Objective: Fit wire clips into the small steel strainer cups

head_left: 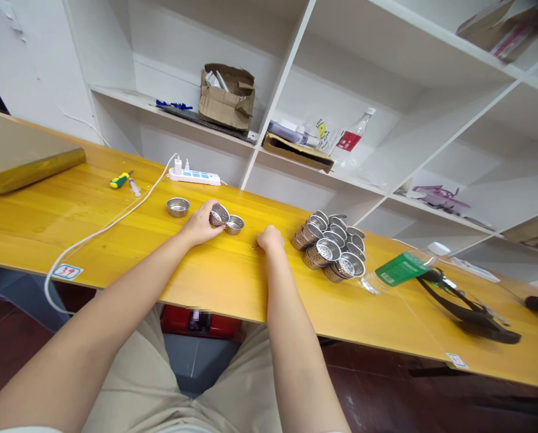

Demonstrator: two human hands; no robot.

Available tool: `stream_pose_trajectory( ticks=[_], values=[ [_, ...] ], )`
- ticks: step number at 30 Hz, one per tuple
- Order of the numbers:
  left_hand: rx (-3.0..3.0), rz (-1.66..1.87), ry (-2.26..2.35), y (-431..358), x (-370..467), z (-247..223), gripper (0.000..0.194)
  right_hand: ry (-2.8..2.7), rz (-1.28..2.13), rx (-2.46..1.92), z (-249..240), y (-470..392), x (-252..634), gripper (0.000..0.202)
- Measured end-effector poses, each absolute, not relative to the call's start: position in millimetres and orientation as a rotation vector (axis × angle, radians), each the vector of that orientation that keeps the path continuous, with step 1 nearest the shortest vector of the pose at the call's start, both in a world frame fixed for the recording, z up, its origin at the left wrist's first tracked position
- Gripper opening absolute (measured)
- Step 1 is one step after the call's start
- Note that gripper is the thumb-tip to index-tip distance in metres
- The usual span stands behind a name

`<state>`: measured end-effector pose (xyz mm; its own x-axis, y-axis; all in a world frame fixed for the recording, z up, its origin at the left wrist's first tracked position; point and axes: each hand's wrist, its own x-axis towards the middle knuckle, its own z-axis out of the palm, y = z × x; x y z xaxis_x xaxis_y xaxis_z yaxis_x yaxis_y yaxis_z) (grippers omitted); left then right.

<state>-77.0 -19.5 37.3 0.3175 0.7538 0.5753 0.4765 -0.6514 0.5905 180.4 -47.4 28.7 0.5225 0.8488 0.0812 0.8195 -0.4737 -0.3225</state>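
Pinching metal cup (pixel 219 214), tilted, in left hand (pixel 199 227), close against second cup (pixel 235 225) on worktop (pixel 232 270); might knock latter sideways through crowding. Curling right hand (pixel 271 238); cannot tell whether pinching anything. Might topple stacked cups (pixel 327 249) through wide rightward swing.

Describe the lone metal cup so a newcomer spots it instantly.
Find the white power strip on the yellow table. In front of its left end sits an upright steel cup. It stands alone, unlike the tilted cup in the left hand and the cup beside it.
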Motion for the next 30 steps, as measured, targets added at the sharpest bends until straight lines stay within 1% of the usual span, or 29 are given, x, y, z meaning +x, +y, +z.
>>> stream_pose_trajectory(
  ticks=[5,10,13,15,16,18,21,23,25,30],
  values=[
    [2.278,1.255,1.113,-19,-77,37,0.064,-1.488,0.171,-2.511,26,-44,174,0.022],
    [2.291,1.268,1.102,-17,-77,36,0.065,-1.475,0.158,-2.497,26,-45,171,0.03],
    [2.284,1.28,1.106,-17,-77,36,0.064,-1.347,0.157,-2.392,31,-48,174,0.021],
    [2.284,1.286,1.097,-17,-77,37,0.063,-1.307,0.2,-2.263,35,-50,176,0.01],
    [2.284,1.288,1.089,-17,-77,37,0.063,-1.293,0.224,-2.18,38,-50,176,0.007],
    [2.284,1.289,1.073,-16,-77,37,0.063,-1.235,0.283,-1.976,41,-50,172,0.01],
    [2.285,1.311,1.055,-14,-78,35,0.063,-1.073,0.467,-1.636,46,-50,161,0.002],
    [2.303,1.343,1.032,-11,-78,33,0.06,-0.98,0.645,-1.445,50,-52,152,0.008],
    [2.335,1.372,1.004,-8,-78,31,0.055,-0.906,0.804,-1.311,54,-55,145,0.011],
    [2.372,1.404,0.975,-5,-77,28,0.052,-0.827,1.086,-1.031,62,-63,133,0.017]
  ],
)
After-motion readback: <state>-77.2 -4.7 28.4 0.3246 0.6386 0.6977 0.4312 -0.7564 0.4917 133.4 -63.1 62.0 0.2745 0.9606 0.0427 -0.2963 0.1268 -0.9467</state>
